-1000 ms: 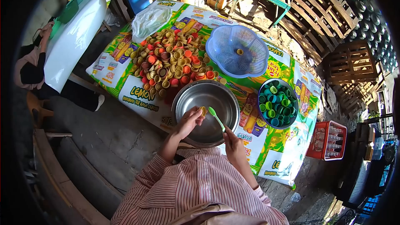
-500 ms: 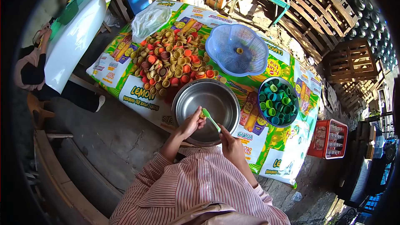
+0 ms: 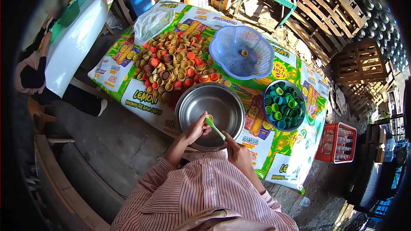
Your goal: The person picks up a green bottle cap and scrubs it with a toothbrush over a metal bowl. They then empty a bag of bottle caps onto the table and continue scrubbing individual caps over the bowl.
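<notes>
Over the near side of a steel basin [image 3: 192, 98], my left hand [image 3: 196, 130] pinches a small yellow bottle cap [image 3: 210, 117]. My right hand [image 3: 238, 153] is closed on the end of a slim green toothbrush [image 3: 217, 131], whose head meets the cap. Just beyond the basin lies a spread pile of yellow, orange and red bottle caps [image 3: 171, 62]. A blue slotted plastic basket [image 3: 261, 57] stands behind to the right, with a single cap on its bottom. To the right, a bowl [image 3: 269, 117] is filled with green and teal caps [image 3: 283, 106].
A printed cover in green and white spans the table [image 3: 141, 102]. A clear plastic bag [image 3: 152, 23] lies at its far left. At the right edge is a red bottle crate [image 3: 336, 143]. Another person [image 3: 36, 70] sits at a white table on the left. Wooden pallets [image 3: 332, 10] lean behind.
The toothbrush head has shifted slightly down and left, and the cap's rim shows more now. Both hands stay over the basin. The whole view has slid a little.
</notes>
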`<state>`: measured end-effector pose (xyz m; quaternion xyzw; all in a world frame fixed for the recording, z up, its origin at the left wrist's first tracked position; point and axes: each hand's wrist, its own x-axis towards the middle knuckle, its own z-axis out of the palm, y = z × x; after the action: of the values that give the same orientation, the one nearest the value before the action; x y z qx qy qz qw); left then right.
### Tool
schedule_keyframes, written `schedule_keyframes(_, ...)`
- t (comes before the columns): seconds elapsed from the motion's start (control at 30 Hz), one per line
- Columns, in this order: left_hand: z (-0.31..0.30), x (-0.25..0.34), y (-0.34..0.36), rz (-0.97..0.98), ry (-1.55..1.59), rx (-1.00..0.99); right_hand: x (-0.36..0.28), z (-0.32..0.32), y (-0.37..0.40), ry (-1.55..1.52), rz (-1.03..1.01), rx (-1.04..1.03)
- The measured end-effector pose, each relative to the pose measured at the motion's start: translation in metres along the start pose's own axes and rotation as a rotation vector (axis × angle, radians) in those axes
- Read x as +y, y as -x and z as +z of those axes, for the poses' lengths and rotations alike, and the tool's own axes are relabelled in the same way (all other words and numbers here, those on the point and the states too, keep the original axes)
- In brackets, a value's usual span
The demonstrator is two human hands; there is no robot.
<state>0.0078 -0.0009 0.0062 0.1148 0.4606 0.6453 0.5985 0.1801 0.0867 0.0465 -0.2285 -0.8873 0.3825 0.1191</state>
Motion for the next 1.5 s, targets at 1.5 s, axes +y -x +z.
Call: schedule_keyframes(1.5, -0.061, 0.093, -0.094, 0.605, -1.357, 0.665, 0.030, -0.030, -0.030, 0.136, 0.166, 0.261)
